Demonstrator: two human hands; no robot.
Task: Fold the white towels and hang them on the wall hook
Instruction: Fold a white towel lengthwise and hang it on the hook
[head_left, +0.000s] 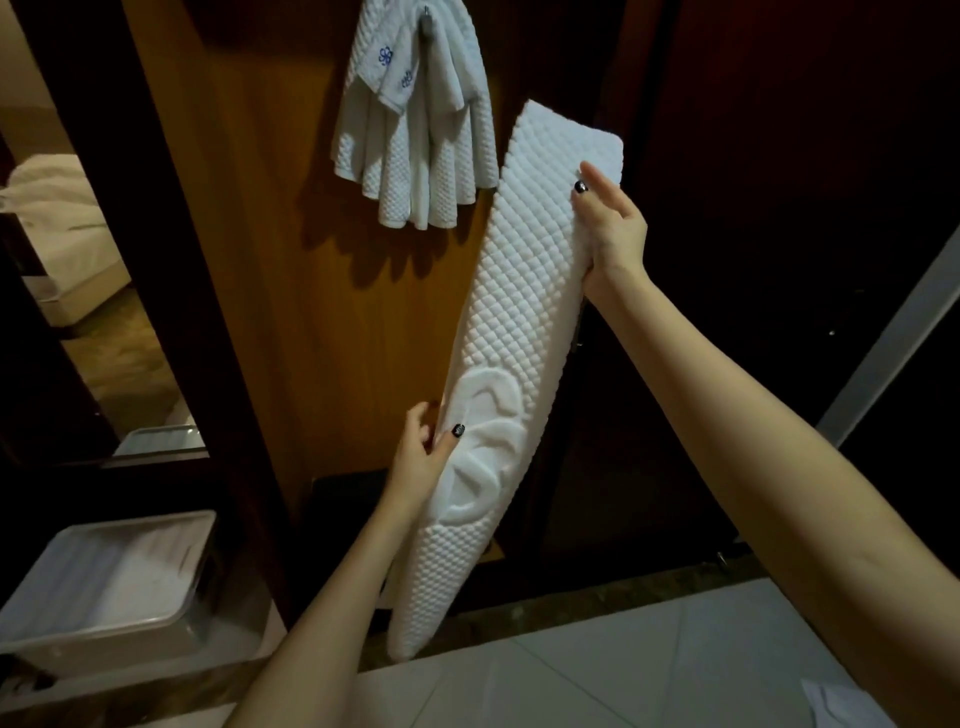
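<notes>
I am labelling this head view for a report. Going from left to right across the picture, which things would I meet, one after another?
In order: white plastic bin → left hand → folded white towel → right hand.

Hotel room, bed, hung logo towels

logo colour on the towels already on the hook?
Blue flower-like logos on the white hung towels; head view shows them.

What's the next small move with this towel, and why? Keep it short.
Probably fold the towel in half: right hand brings its top end down toward the left hand. It is much longer than the folded towels on the hook.
</notes>
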